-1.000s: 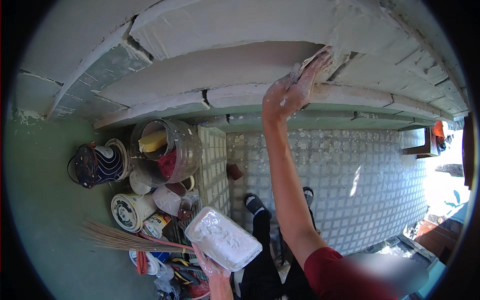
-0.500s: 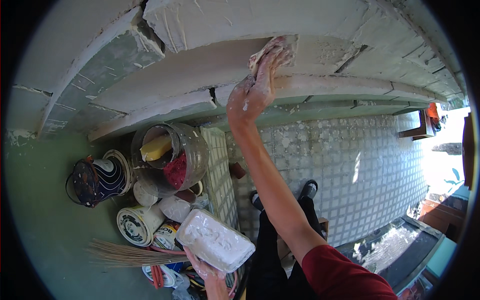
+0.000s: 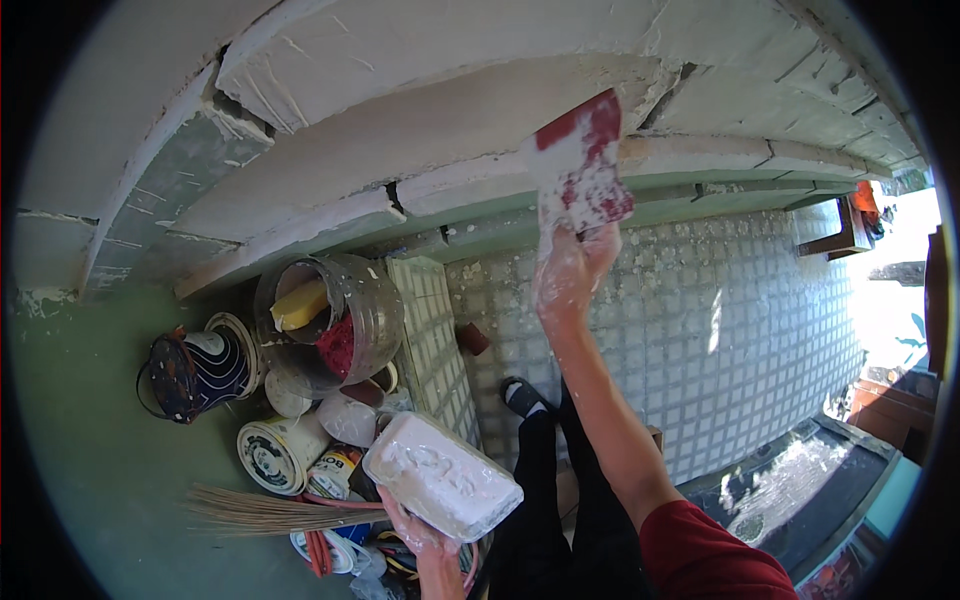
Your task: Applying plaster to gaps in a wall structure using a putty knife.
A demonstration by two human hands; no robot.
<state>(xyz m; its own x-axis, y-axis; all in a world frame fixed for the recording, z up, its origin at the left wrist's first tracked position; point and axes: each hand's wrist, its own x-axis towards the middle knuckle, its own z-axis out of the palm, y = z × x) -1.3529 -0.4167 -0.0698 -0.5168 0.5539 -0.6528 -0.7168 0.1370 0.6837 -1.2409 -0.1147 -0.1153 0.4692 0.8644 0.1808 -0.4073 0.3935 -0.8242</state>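
Note:
My right hand (image 3: 575, 275) is closed round a red putty spreader (image 3: 592, 150) smeared with white putty. Its broad blade points up, in front of the rough white wall ledge (image 3: 440, 120); whether blade and wall touch is hard to tell. Putty also coats the fingers. Lower down, my left hand (image 3: 415, 530) supports a white rectangular tub (image 3: 497, 510) from below and its near side. Inside it lies thick white putty (image 3: 440, 470) with an uneven surface.
Left of the tub stand a clear plastic container (image 3: 385, 300) with a yellow sponge (image 3: 300, 305), a dark bucket (image 3: 180, 375), a paint pail (image 3: 275, 455) and a straw broom (image 3: 250, 510). Paint-spotted tiled floor (image 3: 660, 310) stretches right, towards a dark-topped table (image 3: 790, 490).
My right hand has drawn down and right from the wall recess, turning the spreader so its red face shows. The left hand with the tub has shifted slightly right.

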